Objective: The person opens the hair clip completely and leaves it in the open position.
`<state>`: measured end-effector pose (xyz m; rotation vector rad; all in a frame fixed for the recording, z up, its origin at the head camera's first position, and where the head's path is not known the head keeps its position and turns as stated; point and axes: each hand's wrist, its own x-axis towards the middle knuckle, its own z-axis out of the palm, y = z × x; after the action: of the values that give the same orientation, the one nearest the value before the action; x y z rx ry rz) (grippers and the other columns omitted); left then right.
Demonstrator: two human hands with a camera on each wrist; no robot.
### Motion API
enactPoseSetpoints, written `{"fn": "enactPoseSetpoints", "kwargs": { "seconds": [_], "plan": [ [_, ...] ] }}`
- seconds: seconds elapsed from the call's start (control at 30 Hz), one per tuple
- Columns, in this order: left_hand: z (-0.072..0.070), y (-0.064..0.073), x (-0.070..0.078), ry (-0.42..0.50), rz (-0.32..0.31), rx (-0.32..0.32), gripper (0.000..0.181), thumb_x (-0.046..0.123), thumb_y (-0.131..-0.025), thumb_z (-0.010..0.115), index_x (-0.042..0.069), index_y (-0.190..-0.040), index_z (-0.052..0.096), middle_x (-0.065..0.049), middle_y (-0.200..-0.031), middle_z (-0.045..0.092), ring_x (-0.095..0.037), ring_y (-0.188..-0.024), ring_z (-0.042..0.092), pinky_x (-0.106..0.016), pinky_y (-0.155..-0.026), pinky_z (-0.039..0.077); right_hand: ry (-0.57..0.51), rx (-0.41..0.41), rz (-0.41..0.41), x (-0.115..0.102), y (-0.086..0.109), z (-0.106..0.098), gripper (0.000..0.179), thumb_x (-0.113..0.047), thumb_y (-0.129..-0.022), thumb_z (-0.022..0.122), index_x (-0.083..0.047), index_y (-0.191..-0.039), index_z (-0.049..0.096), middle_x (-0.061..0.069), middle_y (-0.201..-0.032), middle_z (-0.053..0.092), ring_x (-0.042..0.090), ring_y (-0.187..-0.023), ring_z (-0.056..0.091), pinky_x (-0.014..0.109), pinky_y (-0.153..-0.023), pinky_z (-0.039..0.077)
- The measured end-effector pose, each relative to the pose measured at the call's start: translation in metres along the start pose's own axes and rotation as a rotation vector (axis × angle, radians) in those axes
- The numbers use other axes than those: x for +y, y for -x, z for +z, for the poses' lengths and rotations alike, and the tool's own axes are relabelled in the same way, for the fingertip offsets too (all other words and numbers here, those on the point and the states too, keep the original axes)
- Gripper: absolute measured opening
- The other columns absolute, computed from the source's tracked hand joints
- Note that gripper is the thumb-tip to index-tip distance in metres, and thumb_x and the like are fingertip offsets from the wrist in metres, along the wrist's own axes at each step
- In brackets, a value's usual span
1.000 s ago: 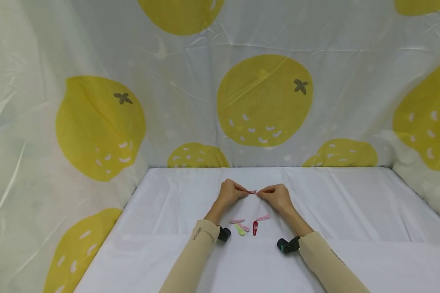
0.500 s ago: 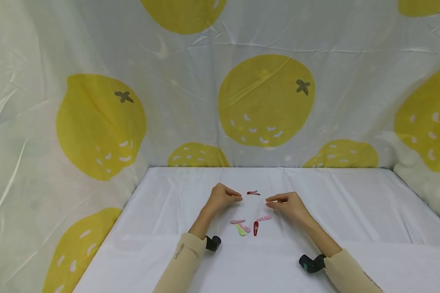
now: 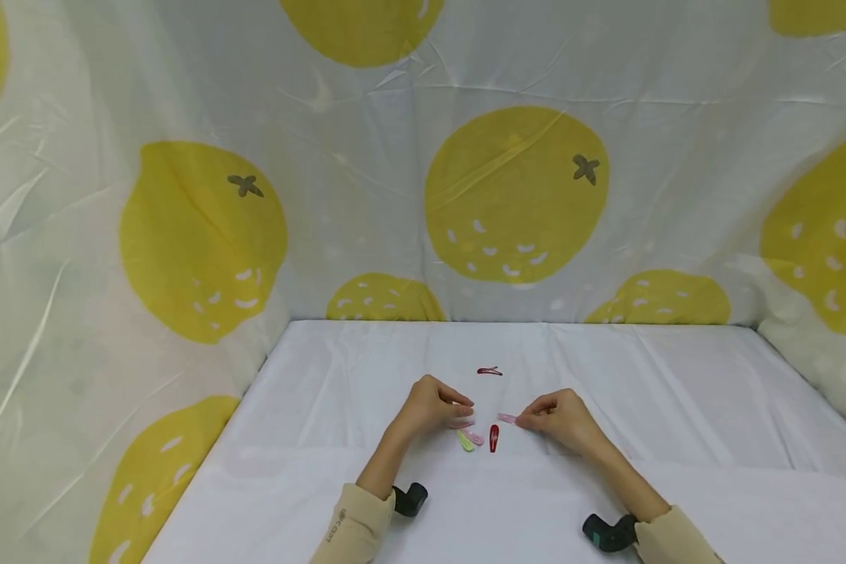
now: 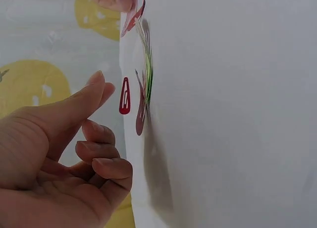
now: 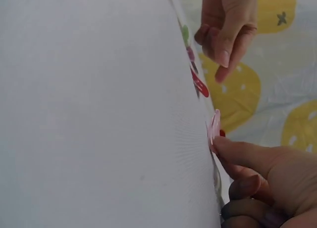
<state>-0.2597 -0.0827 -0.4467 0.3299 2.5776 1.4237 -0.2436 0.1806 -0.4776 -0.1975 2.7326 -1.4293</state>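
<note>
My right hand [image 3: 564,421] pinches a pink snap hair clip [image 3: 506,418] between thumb and forefinger; the right wrist view shows this pink clip [image 5: 215,123] low over the cloth. My left hand [image 3: 432,409] holds nothing, its thumb and forefinger extended and other fingers loosely curled. It hovers by a second pink clip [image 3: 463,425], partly hidden under its fingers. Just nearer lie a green clip [image 3: 465,442] and a third pink clip [image 3: 475,438], close together. A red clip [image 3: 493,439] lies between the hands. Farther back rests another red clip [image 3: 489,371], its arms spread apart.
White cloth covers the table [image 3: 677,392]. A curtain [image 3: 366,180] printed with yellow lemons hangs behind it and along the sides. Black wrist cameras [image 3: 410,499] sit on both forearms, beside the beige sleeves [image 3: 359,517].
Both hands let go of the far red clip, which now lies on the cloth, and drew back toward the person. The right hand then took hold of a pink clip.
</note>
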Motion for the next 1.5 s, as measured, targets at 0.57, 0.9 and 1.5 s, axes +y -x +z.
{"fn": "enactPoseSetpoints", "kwargs": {
  "seconds": [0.57,0.9,1.5],
  "plan": [
    [0.019,0.001,0.009,0.063,0.071,-0.042,0.009,0.012,-0.087,0.083,0.004,-0.09,0.084,-0.007,-0.085,0.078,-0.004,-0.067,0.055,-0.017,-0.058,0.043,-0.133,-0.046,0.146,-0.024,0.006,0.008,0.016,-0.025,-0.084,0.083,-0.009,-0.085,0.081,-0.001,-0.083,0.077,0.014,-0.081,0.049,0.025,-0.066,0.039],
    [0.015,0.003,0.011,0.179,0.084,-0.059,0.011,0.012,-0.089,0.081,0.003,-0.094,0.083,-0.008,-0.092,0.078,-0.011,-0.071,0.058,-0.02,-0.061,0.047,-0.16,-0.152,0.096,-0.033,0.011,0.015,0.023,-0.03,-0.085,0.083,-0.007,-0.087,0.08,-0.004,-0.078,0.069,0.011,-0.079,0.049,0.025,-0.065,0.039],
    [0.023,0.006,0.018,0.086,0.137,-0.052,0.013,0.013,-0.079,0.09,0.004,-0.084,0.083,0.004,-0.069,0.064,-0.006,-0.059,0.047,-0.018,-0.05,0.036,-0.18,0.153,0.028,-0.036,0.011,0.02,0.014,-0.021,-0.088,0.081,-0.008,-0.083,0.082,0.004,-0.081,0.076,0.009,-0.081,0.053,0.025,-0.073,0.042]
  ]
}}
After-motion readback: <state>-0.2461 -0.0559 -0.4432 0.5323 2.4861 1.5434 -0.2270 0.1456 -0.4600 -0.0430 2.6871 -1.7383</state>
